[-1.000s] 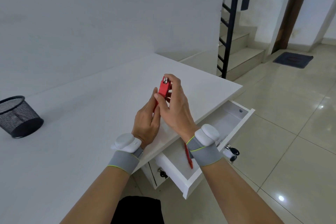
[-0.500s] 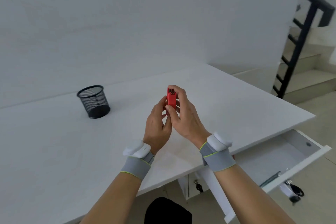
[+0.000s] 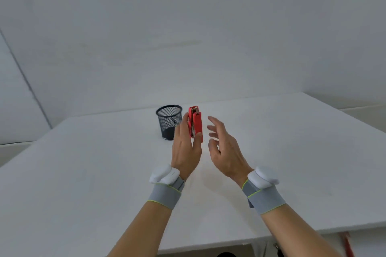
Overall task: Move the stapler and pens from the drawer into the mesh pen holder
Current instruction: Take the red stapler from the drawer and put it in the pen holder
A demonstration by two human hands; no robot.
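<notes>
A red stapler [image 3: 196,124] stands upright in my left hand [image 3: 186,148], which grips its lower half above the white desk [image 3: 83,173]. The black mesh pen holder [image 3: 168,121] stands on the desk just left of and behind the stapler, its opening empty as far as I can see. My right hand [image 3: 224,148] hovers a short way to the right of the stapler, fingers spread and holding nothing. A red pen [image 3: 347,243] shows at the bottom right, below the desk's front edge.
White walls close off the desk at the back and left. The desk's front edge runs along the bottom of the view, with the drawer area mostly out of sight at the lower right. Grey bands with white sensors wrap both wrists.
My right hand has let go of the stapler and opened; the left hand alone holds it. The view has swung left, bringing the pen holder beside the stapler and the drawer almost out of frame.
</notes>
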